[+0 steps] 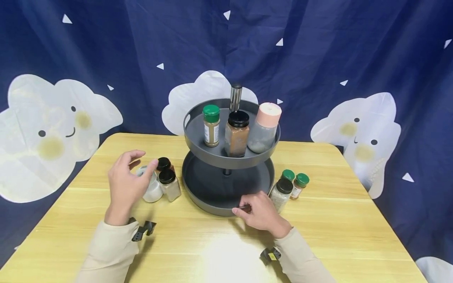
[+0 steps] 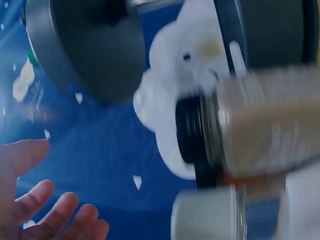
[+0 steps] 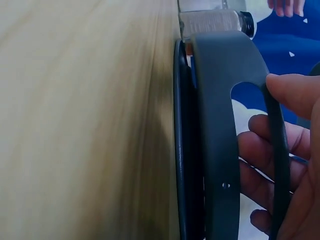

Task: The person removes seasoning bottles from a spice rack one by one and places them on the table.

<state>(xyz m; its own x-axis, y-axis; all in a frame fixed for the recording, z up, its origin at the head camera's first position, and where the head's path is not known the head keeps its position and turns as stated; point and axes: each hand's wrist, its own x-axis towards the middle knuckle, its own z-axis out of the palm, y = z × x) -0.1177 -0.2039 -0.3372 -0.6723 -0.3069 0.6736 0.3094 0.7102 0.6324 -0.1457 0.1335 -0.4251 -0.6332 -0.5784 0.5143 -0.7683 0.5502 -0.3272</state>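
Observation:
A dark grey two-tier round stand has an upper tray (image 1: 226,160) above a lower tray (image 1: 212,209) with nothing on it. My right hand (image 1: 260,210) grips the lower tray's front rim. In the right wrist view, several fingers (image 3: 255,147) pass through the rim's handle slot, with the thumb on its top edge. My left hand (image 1: 127,182) hovers, fingers apart and holding nothing, over the left jars. A white jar (image 1: 153,191) is nearest it, partly hidden by the thumb. Beside that stand a black-capped jar of pale powder (image 1: 171,190) and another black-capped jar (image 1: 164,164).
The upper tray carries a green-capped bottle (image 1: 211,131), a black-capped square jar (image 1: 236,137) and a pink-capped jar (image 1: 263,131) around a metal post (image 1: 235,98). Right of the stand are a black-capped jar (image 1: 281,196) and two green-capped bottles (image 1: 301,181). A blue curtain (image 1: 198,35) hangs behind.

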